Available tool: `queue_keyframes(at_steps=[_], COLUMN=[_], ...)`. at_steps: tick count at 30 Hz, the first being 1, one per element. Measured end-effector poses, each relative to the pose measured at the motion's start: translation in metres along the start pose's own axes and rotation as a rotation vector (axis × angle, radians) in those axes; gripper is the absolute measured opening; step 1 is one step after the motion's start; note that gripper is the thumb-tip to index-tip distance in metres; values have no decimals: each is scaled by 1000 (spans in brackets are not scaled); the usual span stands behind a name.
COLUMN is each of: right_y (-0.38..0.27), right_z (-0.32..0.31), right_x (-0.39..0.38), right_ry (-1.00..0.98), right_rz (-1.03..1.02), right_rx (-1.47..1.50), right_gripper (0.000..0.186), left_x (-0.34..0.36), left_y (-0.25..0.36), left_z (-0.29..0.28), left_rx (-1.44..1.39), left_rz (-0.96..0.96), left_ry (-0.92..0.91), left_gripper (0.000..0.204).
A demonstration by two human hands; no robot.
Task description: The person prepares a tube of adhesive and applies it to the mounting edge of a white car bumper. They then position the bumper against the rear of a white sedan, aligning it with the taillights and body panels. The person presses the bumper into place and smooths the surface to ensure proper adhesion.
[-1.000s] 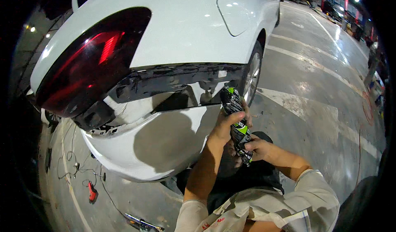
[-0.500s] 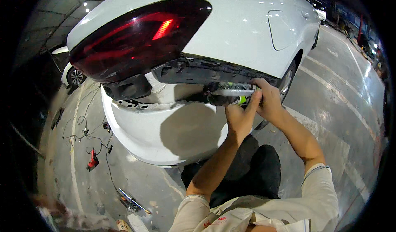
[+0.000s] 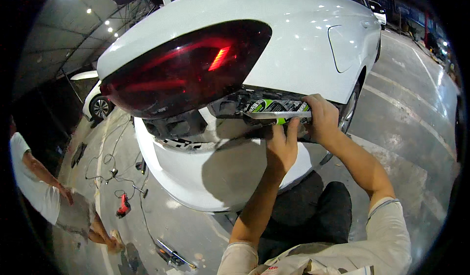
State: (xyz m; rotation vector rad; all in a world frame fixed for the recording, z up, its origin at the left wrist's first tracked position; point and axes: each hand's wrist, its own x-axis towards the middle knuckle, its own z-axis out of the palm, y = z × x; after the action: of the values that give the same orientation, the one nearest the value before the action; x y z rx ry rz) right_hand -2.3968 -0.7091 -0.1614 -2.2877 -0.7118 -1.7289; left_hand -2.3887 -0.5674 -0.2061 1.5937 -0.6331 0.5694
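Head view shows me the left hand [image 3: 282,149] and right hand [image 3: 324,120] tight around a long, shiny black-and-green tube [image 3: 278,106], near a smooth, curved white bumper [image 3: 188,170].

Blk/grn cyl. pack [image 3: 283,106], approx. horiz., held

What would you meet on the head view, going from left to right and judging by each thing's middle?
Another person → red power tool on the floor → silver rod-like tool → black-and-green package → right hand → white car's rear wheel.
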Motion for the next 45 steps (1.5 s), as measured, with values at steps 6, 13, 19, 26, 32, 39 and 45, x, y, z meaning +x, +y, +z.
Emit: queue_keyframes(at_steps=[6, 13, 19, 26, 32, 39, 45], right_y=[4, 5, 14, 21, 30, 29, 30], right_z=[5, 12, 23, 10, 4, 8, 8], right_x=[-13, -7, -16, -14, -11, -12, -14], right_ry=[-61, -98, 81, -90, -433, -439, -442], right_rz=[92, 144, 86, 198, 284, 308, 304], right_rx=[-11, 76, 92, 246, 304, 269, 286], right_gripper=[51, 41, 31, 35, 45, 44, 50], left_x=[8, 9, 8, 14, 15, 16, 14], left_y=[10, -8, -4, -1, 17, 6, 15], left_z=[-8, -16, -13, -7, -7, -7, -7], left_rx=[204, 394, 477, 431, 307, 268, 315], left_rz=[196, 126, 49, 66, -102, 2, -50], left_ry=[3, -74, -79, -13, -79, -56, -90], left_gripper=[35, 30, 35, 27, 35, 35, 36])
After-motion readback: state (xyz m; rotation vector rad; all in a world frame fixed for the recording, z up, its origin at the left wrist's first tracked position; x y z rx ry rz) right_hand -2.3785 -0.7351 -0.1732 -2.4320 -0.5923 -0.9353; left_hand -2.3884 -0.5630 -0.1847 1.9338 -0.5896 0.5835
